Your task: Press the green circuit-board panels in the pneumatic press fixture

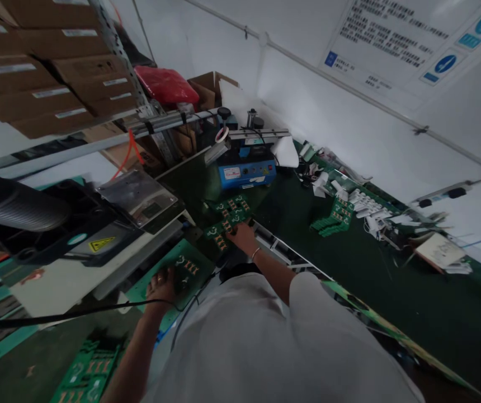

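Note:
My left hand (pixel 161 286) rests on a green plate (pixel 148 291) at the lower left, beside a circuit board (pixel 188 267) with copper-coloured X marks. Its fingers are bent, and whether they grip anything is unclear. Near the middle, my right hand (pixel 243 237) has its fingers closed at the edge of a green circuit board (pixel 220 239). More such boards (pixel 237 206) lie just beyond it, in front of a blue machine (pixel 246 173). Another group of green boards (pixel 87 369) sits at the bottom left.
A dark machine with a ribbed hose (pixel 110 238) stands at the left. Stacked green boards (pixel 336 217) and white parts (pixel 370 206) lie on the right-hand table (pixel 395 302). Cardboard boxes (pixel 51 73) fill the upper left. A black cable (pixel 98 309) crosses by my left wrist.

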`<state>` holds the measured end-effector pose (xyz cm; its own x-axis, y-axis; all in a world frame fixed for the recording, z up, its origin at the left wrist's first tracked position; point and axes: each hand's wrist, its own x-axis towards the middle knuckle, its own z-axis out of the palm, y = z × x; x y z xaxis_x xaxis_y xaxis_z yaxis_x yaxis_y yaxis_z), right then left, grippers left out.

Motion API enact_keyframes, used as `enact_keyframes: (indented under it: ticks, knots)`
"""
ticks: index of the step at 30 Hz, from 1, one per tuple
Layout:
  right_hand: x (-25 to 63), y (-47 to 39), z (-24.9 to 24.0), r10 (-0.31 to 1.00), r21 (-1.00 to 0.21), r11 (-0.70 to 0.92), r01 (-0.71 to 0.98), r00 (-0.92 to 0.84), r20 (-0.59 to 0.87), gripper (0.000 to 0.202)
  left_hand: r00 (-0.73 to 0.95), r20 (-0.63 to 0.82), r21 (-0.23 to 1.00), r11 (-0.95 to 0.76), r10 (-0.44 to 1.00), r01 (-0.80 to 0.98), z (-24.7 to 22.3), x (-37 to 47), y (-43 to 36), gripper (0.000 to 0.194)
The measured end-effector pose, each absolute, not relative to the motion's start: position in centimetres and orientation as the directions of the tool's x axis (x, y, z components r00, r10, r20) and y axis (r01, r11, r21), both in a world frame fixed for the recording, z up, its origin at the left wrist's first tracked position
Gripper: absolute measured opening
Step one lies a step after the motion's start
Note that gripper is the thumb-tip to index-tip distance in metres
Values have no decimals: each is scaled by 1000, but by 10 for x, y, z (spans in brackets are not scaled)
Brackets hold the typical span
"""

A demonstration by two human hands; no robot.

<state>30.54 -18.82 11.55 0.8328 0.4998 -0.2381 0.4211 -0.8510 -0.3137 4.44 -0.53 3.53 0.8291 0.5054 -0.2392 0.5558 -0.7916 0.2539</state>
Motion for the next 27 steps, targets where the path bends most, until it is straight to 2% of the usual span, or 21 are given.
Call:
enact_keyframes:
  ticks: [4, 7, 9, 11, 14, 17, 21, 24, 27]
  knots:
    - [290, -187, 116, 495, -332, -848, 413, 841, -218, 38, 837, -253, 220, -813, 486, 539, 57, 51, -4, 84]
    - [284, -186, 116, 495, -332, -846, 416, 846, -200, 36, 822, -146, 225, -791, 551, 570, 65, 27, 3, 89]
    - [278, -187, 115, 508, -336, -838, 430, 840, -189, 34, 790, -55, 237, -761, 610, 604, 64, -8, 11, 97]
    - [267, -190, 112, 530, -340, -825, 451, 827, -189, 31, 754, -24, 260, -724, 657, 639, 61, -56, 14, 101]
    - [251, -193, 103, 567, -318, -806, 499, 804, -177, 28, 664, -110, 294, -614, 739, 732, 55, -136, 6, 91]
    - [238, -186, 84, 635, -286, -760, 584, 761, -133, 29, 503, -286, 268, -436, 815, 859, 43, -197, -2, 80]
    - [215, -175, 63, 718, -282, -685, 672, 687, -107, 31, 317, -453, 183, -261, 833, 948, 13, -229, -1, 99]
    - [193, -165, 59, 772, -279, -628, 726, 625, -115, 32, 283, -476, 178, -224, 832, 958, -9, -229, 2, 108]
    - [172, -145, 61, 793, -226, -610, 760, 586, -167, 30, 266, -455, 188, -200, 850, 962, -26, -229, 11, 105]
